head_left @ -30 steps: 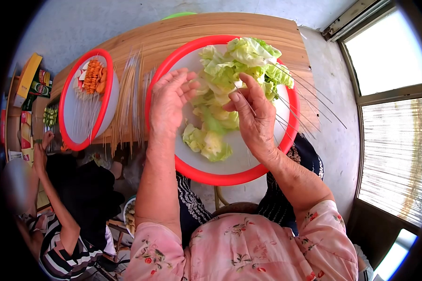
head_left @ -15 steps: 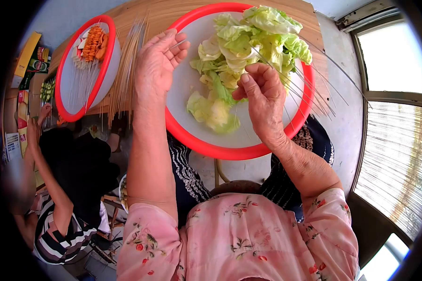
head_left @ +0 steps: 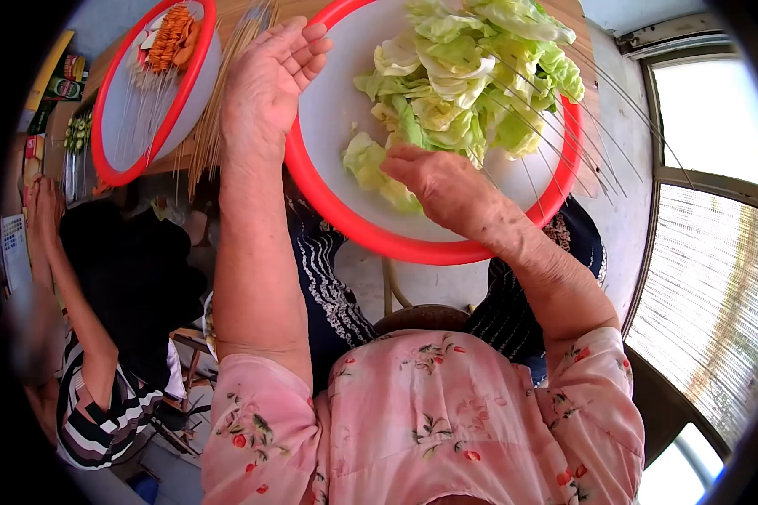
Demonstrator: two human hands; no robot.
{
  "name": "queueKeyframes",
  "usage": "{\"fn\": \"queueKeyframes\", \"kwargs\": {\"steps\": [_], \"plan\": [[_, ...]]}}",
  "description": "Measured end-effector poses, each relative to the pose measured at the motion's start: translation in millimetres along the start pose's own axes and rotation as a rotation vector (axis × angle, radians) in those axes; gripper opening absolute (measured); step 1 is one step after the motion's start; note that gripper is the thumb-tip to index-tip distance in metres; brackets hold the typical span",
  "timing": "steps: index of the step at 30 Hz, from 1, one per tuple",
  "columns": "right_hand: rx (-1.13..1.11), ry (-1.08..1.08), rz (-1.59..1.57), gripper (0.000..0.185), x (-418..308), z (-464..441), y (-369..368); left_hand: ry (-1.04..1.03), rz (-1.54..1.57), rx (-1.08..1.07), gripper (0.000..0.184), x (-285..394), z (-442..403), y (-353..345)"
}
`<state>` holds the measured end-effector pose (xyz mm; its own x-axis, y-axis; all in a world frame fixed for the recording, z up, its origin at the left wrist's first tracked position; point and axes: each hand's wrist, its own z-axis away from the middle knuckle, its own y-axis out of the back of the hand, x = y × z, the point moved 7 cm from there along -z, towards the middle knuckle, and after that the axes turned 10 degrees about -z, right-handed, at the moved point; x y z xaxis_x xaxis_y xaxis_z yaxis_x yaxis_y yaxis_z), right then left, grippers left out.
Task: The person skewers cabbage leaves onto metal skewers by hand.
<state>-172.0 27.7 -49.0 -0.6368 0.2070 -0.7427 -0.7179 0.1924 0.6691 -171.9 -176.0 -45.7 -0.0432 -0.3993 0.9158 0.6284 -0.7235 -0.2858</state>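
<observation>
A large red-rimmed basin holds a heap of lettuce with thin metal skewers sticking out to the right. My left hand is over the basin's left rim, beside bamboo skewers, its fingers curled in; what they hold cannot be made out. My right hand reaches over the basin's near part, back of the hand up, fingers pressed together. Its fingertips are beside a loose lettuce leaf; whether they grip it is hidden.
A smaller red-rimmed basin at the upper left holds skewered orange pieces and white ones. Bamboo skewers lie on the wooden table between the basins. At the left, a co-worker in a striped top has hands near green skewered pieces.
The view has shifted, with the basins higher in it. My right hand has turned over and come down toward the loose leaf. My left hand has moved left, over the rim.
</observation>
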Motion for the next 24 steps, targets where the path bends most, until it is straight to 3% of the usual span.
{"fn": "queueKeyframes", "kwargs": {"steps": [2, 3, 7, 18, 21, 24], "plan": [[-0.142, -0.094, 0.163, 0.016, -4, 0, -17, 0.004, 0.004, 0.002, 0.026, 0, -1, 2], [-0.141, -0.056, 0.22, 0.009, 0, -1, -23, 0.002, 0.008, 0.002, 0.026, 0, -1, 3], [-0.151, -0.062, 0.269, 0.01, 10, -2, -25, -0.013, 0.039, 0.04, 0.027, 4, -2, 11], [0.155, 0.106, -0.068, 0.02, -6, -10, -3, -0.089, -0.166, 0.254, 0.028, 18, 6, 81], [0.241, 0.2, -0.093, 0.025, -12, -11, -1, -0.078, -0.398, 0.292, 0.026, 10, 3, 85], [0.221, 0.119, -0.098, 0.032, -7, -13, -6, 0.028, -0.799, 0.196, 0.021, -10, -4, 88]]}}
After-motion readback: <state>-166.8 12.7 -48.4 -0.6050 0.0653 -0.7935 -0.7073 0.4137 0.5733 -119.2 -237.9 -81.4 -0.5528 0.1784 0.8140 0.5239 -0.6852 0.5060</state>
